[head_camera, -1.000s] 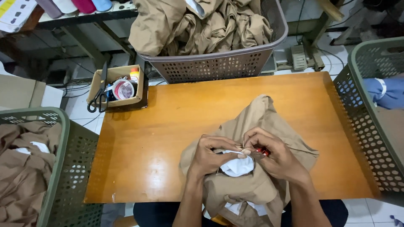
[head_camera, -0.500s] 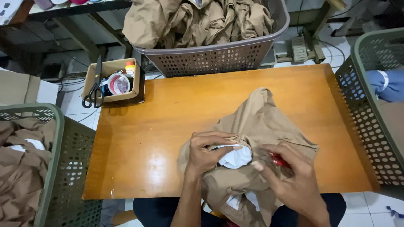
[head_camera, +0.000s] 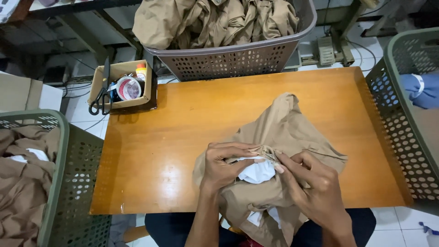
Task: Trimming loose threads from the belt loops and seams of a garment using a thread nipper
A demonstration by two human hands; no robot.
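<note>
Tan garment (head_camera: 283, 132) I'm working on, crumpled in a heap on the near right part of the wooden table, near edge spilling over towards me, white inner lining (head_camera: 257, 172) exposed at its middle

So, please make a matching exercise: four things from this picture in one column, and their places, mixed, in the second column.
Things:
1. tan garment
2. black scissors
3. grey basket
4. blue cloth

Places:
a. in the green basket at the right
b. beyond the far edge of the wooden table
c. held by the left hand and the right hand
d. in the small cardboard box

Pairs: 1-c, 2-d, 3-b, 4-a
</note>
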